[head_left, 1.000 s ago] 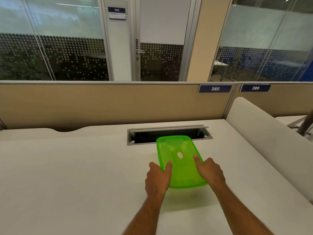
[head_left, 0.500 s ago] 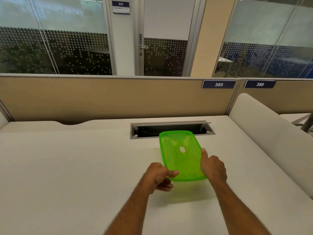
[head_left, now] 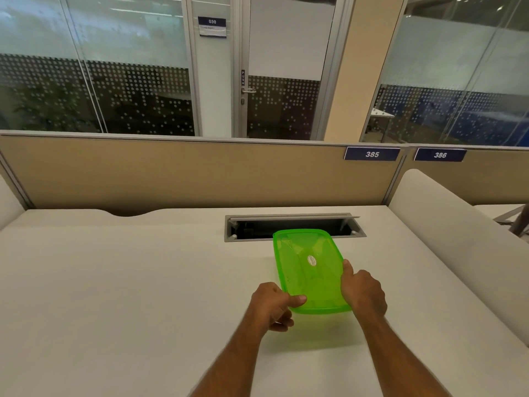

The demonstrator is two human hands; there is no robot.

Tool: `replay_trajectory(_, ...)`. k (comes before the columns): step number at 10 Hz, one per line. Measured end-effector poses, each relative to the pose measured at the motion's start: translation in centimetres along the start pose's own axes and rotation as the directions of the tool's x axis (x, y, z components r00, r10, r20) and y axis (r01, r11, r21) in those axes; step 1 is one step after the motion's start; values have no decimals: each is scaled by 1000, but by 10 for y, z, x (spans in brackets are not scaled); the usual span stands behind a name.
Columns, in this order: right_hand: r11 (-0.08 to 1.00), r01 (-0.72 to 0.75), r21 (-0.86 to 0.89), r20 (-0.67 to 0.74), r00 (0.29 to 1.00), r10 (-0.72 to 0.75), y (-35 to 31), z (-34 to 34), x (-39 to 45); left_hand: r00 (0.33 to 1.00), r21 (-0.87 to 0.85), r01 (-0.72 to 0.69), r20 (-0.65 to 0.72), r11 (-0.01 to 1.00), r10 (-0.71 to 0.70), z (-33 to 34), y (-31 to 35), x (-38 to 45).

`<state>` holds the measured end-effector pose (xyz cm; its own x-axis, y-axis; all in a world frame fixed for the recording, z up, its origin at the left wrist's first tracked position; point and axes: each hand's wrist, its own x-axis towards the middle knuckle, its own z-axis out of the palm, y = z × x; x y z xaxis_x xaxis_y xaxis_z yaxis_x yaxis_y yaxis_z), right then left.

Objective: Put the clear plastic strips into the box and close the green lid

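Observation:
A translucent green lid (head_left: 306, 262) with a small white oval sticker covers a box on the white desk (head_left: 114, 282); the box below it is hidden, and faint clear shapes show through the green. My left hand (head_left: 272, 306) grips the lid's near left corner, thumb on top and fingers curled under the edge. On the near right edge my right hand (head_left: 362, 290) holds the lid, its thumb lying along the rim. No loose strips are visible on the desk.
A grey cable slot (head_left: 292, 226) with its flap up lies just behind the box. A tan partition (head_left: 186, 173) with tags 385 and 386 backs the desk. A white padded divider (head_left: 458, 233) borders the right side.
My hands went from pressing on top of the lid to gripping its near corners. The left hand slid down to the near left corner and curled its fingers under.

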<state>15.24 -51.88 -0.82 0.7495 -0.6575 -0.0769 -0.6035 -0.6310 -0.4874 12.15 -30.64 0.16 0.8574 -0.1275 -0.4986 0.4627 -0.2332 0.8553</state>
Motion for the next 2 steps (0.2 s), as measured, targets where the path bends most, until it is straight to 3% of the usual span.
replay_trajectory(1,999,15,-36,-2,1000,-15,-5,-8,-6,988,299,-83,-103,950,119,-2,-2,-10)
replay_trajectory(2,996,85,-33,-44,995,-87,-7,-10,-11,947,538,-122,-190,834,261,-7,-9,-16)
